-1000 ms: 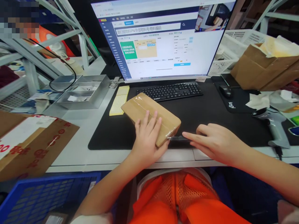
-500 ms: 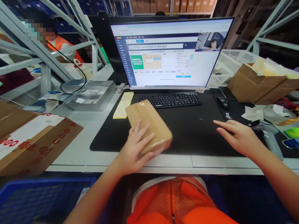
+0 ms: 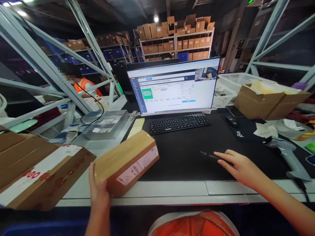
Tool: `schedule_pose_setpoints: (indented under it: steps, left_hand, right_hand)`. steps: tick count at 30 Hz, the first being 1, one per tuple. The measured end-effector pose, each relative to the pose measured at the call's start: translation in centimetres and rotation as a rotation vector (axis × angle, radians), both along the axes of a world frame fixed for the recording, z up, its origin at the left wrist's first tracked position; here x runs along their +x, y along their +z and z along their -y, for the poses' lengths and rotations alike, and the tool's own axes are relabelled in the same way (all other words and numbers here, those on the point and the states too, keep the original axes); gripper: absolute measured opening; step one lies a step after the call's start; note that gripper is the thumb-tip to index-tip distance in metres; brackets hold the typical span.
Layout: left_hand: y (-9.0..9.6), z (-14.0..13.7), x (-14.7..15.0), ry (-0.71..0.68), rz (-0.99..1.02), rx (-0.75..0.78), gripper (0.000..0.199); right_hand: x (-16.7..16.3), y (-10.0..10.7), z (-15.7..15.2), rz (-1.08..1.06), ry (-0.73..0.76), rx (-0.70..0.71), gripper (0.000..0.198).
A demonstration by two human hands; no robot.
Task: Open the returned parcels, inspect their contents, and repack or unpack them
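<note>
My left hand [image 3: 99, 190] grips the left end of a small taped cardboard box [image 3: 125, 147], the thumb on its near side and the fingers around the end. The box is tilted, and a white printed label [image 3: 137, 165] shows on the side towards me. My right hand [image 3: 240, 165] hovers over the black desk mat [image 3: 182, 164], fingers pinched on a slim dark tool with a pale, pointed tip [image 3: 205, 153]. Its exact kind is too small to make out. The tool points left, apart from the box.
A larger carton [image 3: 46, 177] with red-printed tape stands at the left. Behind the mat are a keyboard [image 3: 180, 124] and a monitor [image 3: 169, 95]. To the right lie a barcode scanner [image 3: 286, 154], a mouse [image 3: 231, 121] and an opened carton [image 3: 258, 100]. A metal tray [image 3: 107, 124] sits back left.
My left hand has moved from the box's top to its left end. The box has shifted left, turned and tipped, showing its label. The camera view has tilted up.
</note>
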State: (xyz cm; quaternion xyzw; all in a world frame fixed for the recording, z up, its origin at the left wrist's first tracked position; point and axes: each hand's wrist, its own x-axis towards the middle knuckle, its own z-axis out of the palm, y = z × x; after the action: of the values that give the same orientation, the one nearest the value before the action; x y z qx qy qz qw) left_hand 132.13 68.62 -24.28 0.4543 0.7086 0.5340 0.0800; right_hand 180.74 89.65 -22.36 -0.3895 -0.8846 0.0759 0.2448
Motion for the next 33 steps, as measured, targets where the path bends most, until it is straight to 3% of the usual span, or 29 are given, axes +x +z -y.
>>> schedule_pose_setpoints:
  steps: [4, 7, 9, 13, 15, 18, 20, 23, 25, 28, 33]
  left_hand:
    - [1.7, -3.6, -3.0, -0.06, 0.316, 0.159, 0.107]
    - [3.6, -8.3, -2.2, -0.308, 0.414, 0.125, 0.119]
    - [4.5, -12.0, -0.6, -0.461, 0.388, 0.116, 0.111]
    - [4.8, -16.8, 2.1, -0.57, 0.102, 0.062, 0.083]
    - [4.2, -16.3, 3.0, -0.478, -0.093, 0.078, 0.064]
    - [2.9, -12.1, 4.6, -0.21, -0.361, 0.283, 0.048]
    - [2.0, -8.6, 6.5, -0.256, -0.535, 0.338, 0.063]
    - [1.2, -4.9, 10.2, -0.466, -0.73, 0.225, 0.091]
    - [1.1, -4.2, 12.3, -0.489, -0.774, 0.21, 0.091]
    - [1.2, -4.7, 14.3, -0.428, -0.756, 0.297, 0.075]
    - [1.2, -5.7, 14.7, -0.374, -0.737, 0.433, 0.063]
  right_hand:
    - [1.0, 0.6, 0.8, -0.046, -0.021, 0.036, 0.037]
    - [1.3, 1.5, 1.7, -0.12, -0.032, 0.062, 0.035]
    - [0.6, 2.2, 2.9, -0.167, -0.01, 0.071, 0.033]
    - [-1.9, 2.8, 6.4, -0.209, 0.182, 0.074, 0.032]
    - [-3.2, 2.5, 8.0, -0.222, 0.281, 0.09, 0.032]
    - [-4.5, 2.1, 9.6, -0.182, 0.353, 0.116, 0.03]
    - [-5.3, 2.0, 10.0, -0.131, 0.372, 0.138, 0.03]
    - [-6.0, 2.4, 10.0, -0.077, 0.39, 0.182, 0.029]
    - [-6.2, 2.8, 9.8, -0.042, 0.384, 0.2, 0.029]
    - [-6.1, 3.4, 9.8, 0.002, 0.355, 0.204, 0.03]
    - [-6.6, 4.2, 11.0, 0.015, 0.284, 0.258, 0.027]
